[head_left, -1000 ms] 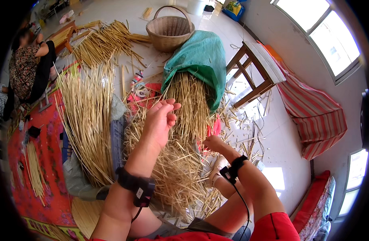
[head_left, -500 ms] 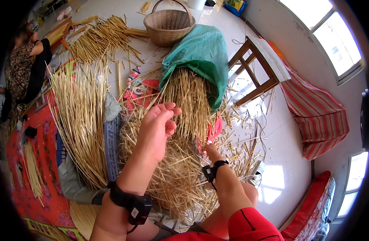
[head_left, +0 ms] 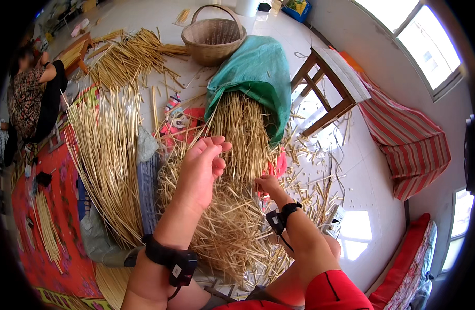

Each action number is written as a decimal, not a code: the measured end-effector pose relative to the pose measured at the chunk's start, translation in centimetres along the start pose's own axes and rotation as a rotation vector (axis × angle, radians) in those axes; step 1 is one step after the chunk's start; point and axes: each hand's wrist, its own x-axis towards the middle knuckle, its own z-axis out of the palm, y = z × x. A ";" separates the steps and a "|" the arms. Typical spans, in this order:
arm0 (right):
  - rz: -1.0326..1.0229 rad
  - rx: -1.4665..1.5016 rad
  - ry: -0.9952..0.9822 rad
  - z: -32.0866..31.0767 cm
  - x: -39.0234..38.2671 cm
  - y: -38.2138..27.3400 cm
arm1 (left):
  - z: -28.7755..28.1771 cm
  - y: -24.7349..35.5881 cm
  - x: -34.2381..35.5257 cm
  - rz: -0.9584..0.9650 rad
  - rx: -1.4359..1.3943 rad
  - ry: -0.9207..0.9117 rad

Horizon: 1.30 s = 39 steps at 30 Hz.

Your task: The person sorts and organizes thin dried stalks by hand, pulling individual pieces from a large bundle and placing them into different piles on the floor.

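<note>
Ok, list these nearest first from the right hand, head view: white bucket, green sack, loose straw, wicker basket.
1. Loose straw: close beside the right hand, leftward.
2. Green sack: ahead.
3. Wicker basket: farther ahead, to the left.
4. White bucket: top edge of view.

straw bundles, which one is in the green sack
The bundle just beyond the right hand: its far end is inside the green sack; the others lie outside it.

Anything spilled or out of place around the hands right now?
Yes. Short straw pieces lie scattered across the tiled floor beyond the right hand, strewn loosely rather than gathered, so they look spilled. The green sack lies on its side with straw jutting from its open mouth, though that may be deliberate.
</note>
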 end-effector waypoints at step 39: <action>-0.260 0.301 -1.147 6.8 -28.9 -8.5 | 2.5 -3.4 -2.6 -0.407 0.563 -0.644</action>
